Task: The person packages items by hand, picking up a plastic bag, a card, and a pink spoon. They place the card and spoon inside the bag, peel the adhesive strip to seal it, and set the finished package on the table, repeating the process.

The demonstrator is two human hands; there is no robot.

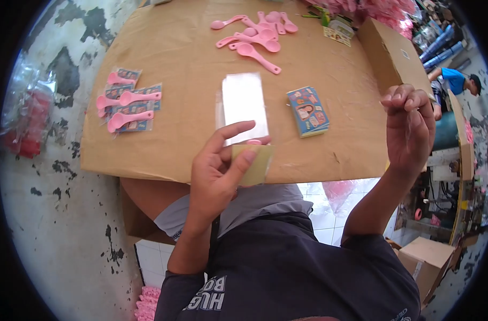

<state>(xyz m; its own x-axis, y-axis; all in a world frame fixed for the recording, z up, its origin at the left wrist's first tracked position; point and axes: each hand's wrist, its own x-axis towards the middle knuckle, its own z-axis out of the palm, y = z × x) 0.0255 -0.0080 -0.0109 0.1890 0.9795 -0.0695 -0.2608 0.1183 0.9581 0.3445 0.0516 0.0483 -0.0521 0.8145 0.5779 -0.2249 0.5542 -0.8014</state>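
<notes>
My left hand [220,168] is at the table's near edge, its fingers and thumb closed on a yellowish card [257,165] in clear wrap, with a bit of pink showing at its top. Just beyond lies a stack of white-looking clear sleeves [244,101]. My right hand [409,125] is raised at the right with its fingertips pinched together; a thin, clear strip seems to hang from them. Between the hands sits a stack of blue printed cards [308,111]. Several pink spoons [259,57] are piled at the far side.
Packed pink spoons on blue cards [130,122] lie at the table's left. An open cardboard box [388,56] stands at the right edge of the brown-covered table [185,80], near pink bundles [380,10]. A person in blue [453,80] is farther right.
</notes>
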